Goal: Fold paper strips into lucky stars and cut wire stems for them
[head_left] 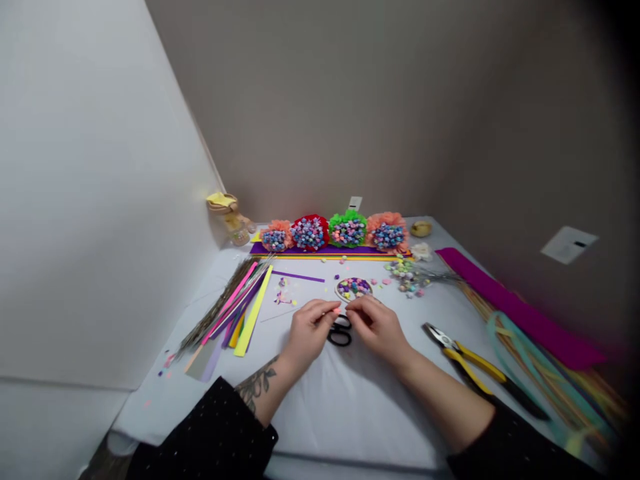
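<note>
My left hand is closed in a pinch, with a small coral-pink paper piece at its fingertips. Close beside it, my right hand is also pinched; what its fingertips hold is too small to make out. Black-handled scissors lie on the table between the hands, their blades hidden. Just beyond the fingers sits a round dish of small folded paper stars in purple, pink, yellow and white.
Paper strips and thin wire stems lie left. Yellow-and-black pliers and long ribbon-like strips lie right. Several star bouquets line the back, behind stacked coloured paper. Star-tipped stems rest at back right.
</note>
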A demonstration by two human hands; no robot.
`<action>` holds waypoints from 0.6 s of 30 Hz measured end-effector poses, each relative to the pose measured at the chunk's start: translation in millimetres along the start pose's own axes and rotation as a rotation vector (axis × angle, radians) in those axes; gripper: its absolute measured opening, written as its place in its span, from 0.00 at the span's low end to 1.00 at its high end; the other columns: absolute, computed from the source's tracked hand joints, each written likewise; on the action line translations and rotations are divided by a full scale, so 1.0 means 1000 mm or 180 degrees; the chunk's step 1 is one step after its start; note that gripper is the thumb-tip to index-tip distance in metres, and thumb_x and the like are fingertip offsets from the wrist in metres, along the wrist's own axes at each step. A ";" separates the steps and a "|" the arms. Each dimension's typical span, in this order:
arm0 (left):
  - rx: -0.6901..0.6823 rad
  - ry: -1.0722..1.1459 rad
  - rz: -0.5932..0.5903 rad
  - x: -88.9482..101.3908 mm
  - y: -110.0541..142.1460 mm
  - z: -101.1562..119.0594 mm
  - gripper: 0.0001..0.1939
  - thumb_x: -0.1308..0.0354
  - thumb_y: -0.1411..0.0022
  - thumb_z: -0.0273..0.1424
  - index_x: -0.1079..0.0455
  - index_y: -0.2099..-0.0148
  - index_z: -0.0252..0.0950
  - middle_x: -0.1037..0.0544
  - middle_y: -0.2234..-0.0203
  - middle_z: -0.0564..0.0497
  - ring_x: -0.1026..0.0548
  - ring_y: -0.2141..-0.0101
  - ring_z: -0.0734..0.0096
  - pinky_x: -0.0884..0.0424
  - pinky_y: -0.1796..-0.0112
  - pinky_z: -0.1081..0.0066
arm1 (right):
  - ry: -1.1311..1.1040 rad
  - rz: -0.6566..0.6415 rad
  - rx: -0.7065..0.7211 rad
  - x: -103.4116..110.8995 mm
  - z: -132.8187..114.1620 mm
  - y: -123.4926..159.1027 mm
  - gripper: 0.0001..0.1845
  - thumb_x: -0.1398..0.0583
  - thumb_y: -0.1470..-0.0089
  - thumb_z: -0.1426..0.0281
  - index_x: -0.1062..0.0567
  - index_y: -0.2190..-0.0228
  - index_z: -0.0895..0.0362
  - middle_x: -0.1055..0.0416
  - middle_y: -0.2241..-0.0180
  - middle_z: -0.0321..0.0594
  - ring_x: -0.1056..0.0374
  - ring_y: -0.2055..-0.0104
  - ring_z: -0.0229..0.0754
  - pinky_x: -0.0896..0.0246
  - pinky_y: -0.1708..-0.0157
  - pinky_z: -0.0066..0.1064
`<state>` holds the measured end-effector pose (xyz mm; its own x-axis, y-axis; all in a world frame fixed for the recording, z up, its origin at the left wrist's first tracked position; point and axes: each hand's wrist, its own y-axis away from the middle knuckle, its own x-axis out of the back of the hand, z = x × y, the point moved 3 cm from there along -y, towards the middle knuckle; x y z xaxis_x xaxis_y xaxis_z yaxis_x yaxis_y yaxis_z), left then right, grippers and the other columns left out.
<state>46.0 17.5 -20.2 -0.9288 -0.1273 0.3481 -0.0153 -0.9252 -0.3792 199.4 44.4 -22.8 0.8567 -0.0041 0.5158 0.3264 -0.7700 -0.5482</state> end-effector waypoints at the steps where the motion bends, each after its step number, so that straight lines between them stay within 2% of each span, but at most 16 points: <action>1: -0.0025 -0.0029 -0.0005 0.001 0.000 0.001 0.11 0.46 0.39 0.31 0.25 0.58 0.36 0.22 0.67 0.46 0.26 0.65 0.69 0.29 0.63 0.69 | -0.0068 0.0060 -0.0082 0.002 -0.001 -0.001 0.06 0.45 0.46 0.73 0.29 0.72 0.56 0.31 0.75 0.37 0.36 0.74 0.37 0.40 0.73 0.28; 3: -0.0126 -0.0119 -0.0049 0.001 -0.001 0.003 0.10 0.45 0.39 0.31 0.25 0.58 0.37 0.22 0.67 0.46 0.26 0.65 0.69 0.29 0.62 0.69 | -0.0177 0.0096 -0.0127 0.004 -0.004 -0.002 0.06 0.45 0.47 0.74 0.29 0.73 0.56 0.32 0.76 0.37 0.36 0.75 0.37 0.41 0.74 0.28; 7: -0.0272 -0.0295 -0.0155 0.001 0.000 0.002 0.10 0.46 0.39 0.29 0.26 0.57 0.38 0.22 0.66 0.47 0.26 0.64 0.69 0.29 0.61 0.68 | -0.0356 -0.0082 0.0049 0.003 -0.008 -0.001 0.05 0.45 0.47 0.75 0.28 0.71 0.56 0.31 0.75 0.37 0.36 0.73 0.37 0.40 0.72 0.28; 12: -0.0400 -0.0397 -0.0255 0.001 0.001 0.001 0.11 0.48 0.38 0.28 0.26 0.56 0.39 0.22 0.65 0.47 0.26 0.63 0.69 0.29 0.60 0.68 | -0.0320 -0.0216 0.0039 -0.001 -0.005 0.000 0.05 0.44 0.47 0.75 0.28 0.70 0.56 0.31 0.75 0.38 0.36 0.73 0.37 0.40 0.71 0.28; 18: -0.0299 -0.0464 -0.0356 0.001 0.002 -0.002 0.12 0.48 0.38 0.27 0.27 0.55 0.37 0.23 0.65 0.46 0.26 0.62 0.69 0.30 0.59 0.69 | -0.0182 -0.0493 0.0036 -0.003 -0.003 0.002 0.06 0.46 0.45 0.74 0.28 0.69 0.57 0.31 0.76 0.37 0.36 0.74 0.37 0.40 0.71 0.28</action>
<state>44.9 16.0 -22.1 -0.8559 -0.0824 0.5105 -0.1561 -0.9000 -0.4071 196.8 40.9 -23.6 0.8170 0.1506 0.5567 0.4605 -0.7515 -0.4725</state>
